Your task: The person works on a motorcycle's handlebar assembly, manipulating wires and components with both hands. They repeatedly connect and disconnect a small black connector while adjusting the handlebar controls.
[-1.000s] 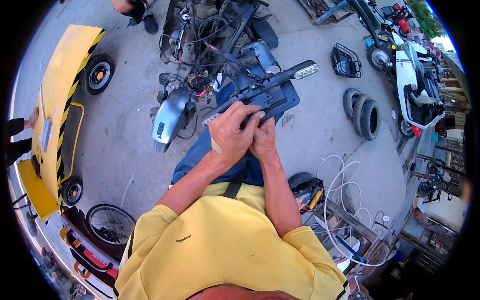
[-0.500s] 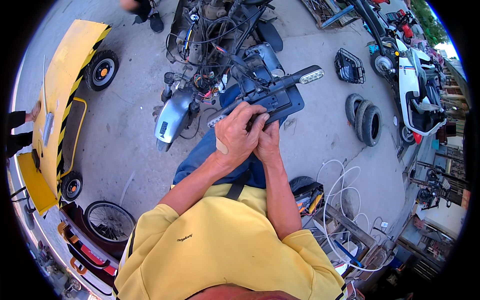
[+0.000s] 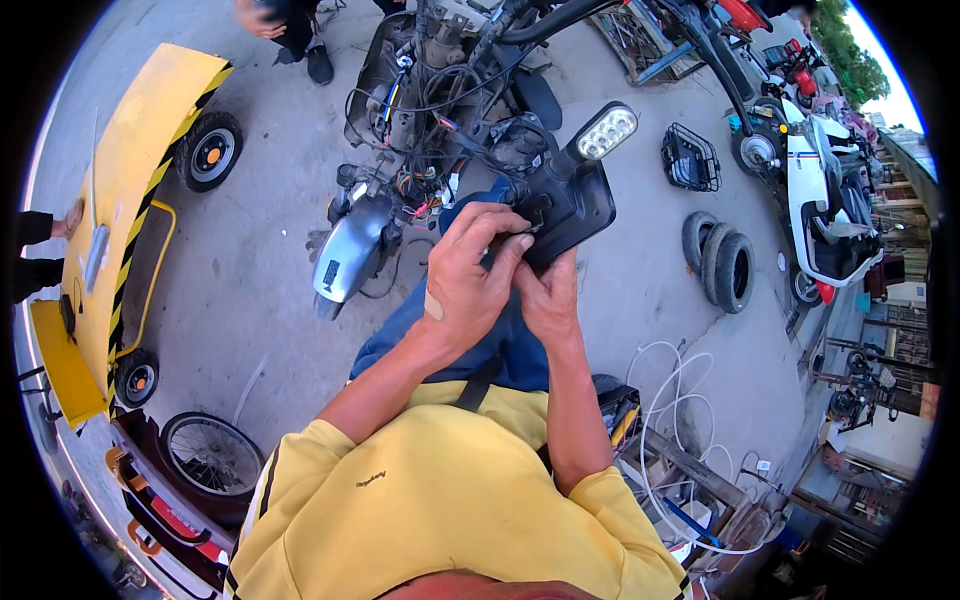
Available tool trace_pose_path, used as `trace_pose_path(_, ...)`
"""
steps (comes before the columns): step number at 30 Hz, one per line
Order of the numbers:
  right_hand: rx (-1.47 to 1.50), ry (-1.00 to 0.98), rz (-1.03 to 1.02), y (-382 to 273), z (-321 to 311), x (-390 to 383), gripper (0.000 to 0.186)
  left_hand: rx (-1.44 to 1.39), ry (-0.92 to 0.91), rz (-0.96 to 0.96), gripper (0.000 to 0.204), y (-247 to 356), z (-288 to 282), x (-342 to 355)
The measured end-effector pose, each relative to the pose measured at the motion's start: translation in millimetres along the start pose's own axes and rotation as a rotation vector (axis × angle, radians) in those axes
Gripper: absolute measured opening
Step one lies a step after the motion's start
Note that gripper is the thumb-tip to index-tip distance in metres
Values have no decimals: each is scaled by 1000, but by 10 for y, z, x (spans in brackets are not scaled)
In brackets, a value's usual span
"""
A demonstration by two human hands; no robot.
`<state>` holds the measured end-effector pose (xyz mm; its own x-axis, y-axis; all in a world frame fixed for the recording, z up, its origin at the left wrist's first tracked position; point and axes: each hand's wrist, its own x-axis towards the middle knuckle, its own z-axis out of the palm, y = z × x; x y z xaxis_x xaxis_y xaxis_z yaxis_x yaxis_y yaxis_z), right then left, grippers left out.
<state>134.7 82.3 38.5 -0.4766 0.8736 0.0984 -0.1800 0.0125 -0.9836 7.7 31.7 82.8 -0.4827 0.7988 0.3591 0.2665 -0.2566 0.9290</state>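
Note:
Both my hands are at a black plastic rear light bracket [image 3: 565,205], held in front of my knees and tilted. A clear LED lamp [image 3: 607,132] sticks out from its far right end. With thumb and fingers pinched at the near left edge, my left hand [image 3: 468,265] grips the bracket; a tan plaster is on its wrist. My right hand [image 3: 550,300] closes on the lower edge, its fingers partly hidden beneath. Just beyond, a stripped motorbike [image 3: 440,110] shows bare frame and tangled wires. A silver mudguard [image 3: 352,255] is at its near left.
A yellow cart [image 3: 140,150] with striped edging stands left, another person's hand [image 3: 73,217] on it. Loose tyres [image 3: 735,272] and a black wire basket [image 3: 690,158] lie right, near a white scooter [image 3: 810,200]. White tubing [image 3: 650,420] coils at lower right. A spoked wheel [image 3: 212,453] is lower left.
The bracket has turned in my hands, so its right lamp now points up and faces me more. The left-end lamp has gone out of sight. Both hands stay on it.

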Motion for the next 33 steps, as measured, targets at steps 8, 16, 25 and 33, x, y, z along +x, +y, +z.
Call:
trace_pose_path(8,-550,-50,-292,-886,-63,484,71,-440,10,-204,11,183,-167,366)
trace_pose_path(16,-659,-73,-406,-1356,160,963,57,-821,20,-335,13,310,-332,890)
trace_pose_path(25,-800,-91,-491,-1584,367,1419,54,-1119,92,-417,16,336,-389,1304)
trace_pose_path(33,-872,-82,-483,-1720,398,1504,52,-1101,17,-456,21,355,-443,1436)
